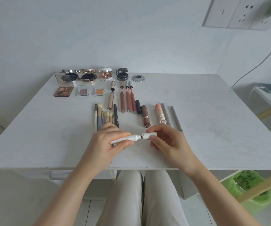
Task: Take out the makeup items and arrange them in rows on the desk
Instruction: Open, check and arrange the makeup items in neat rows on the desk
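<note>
Left hand: the left hand (106, 141) pinches the body of a white tube (132, 138) between thumb and curled fingers, above the table (213, 128).
Right hand: the right hand (169, 141) pinches the tube's white cap (151, 135), thumb below and fingers on top; the cap sits a little off the body, with a dark neck showing between them.
White tube: held level between both hands, over the near middle of the table.
Brushes: a cluster of makeup brushes (104, 118) lies just beyond the left hand, its near ends hidden by the fingers.
Lipsticks: a brown lipstick (146, 116) and a pink tube (159, 113) lie just beyond the right hand, with two grey pencils (174, 115) beside them.
Lip glosses: three red lip glosses (128, 100) lie farther out, between the hands.
Far row: open compacts (89, 76) and an eyeshadow palette (64, 91) stand well beyond the left hand.
</note>
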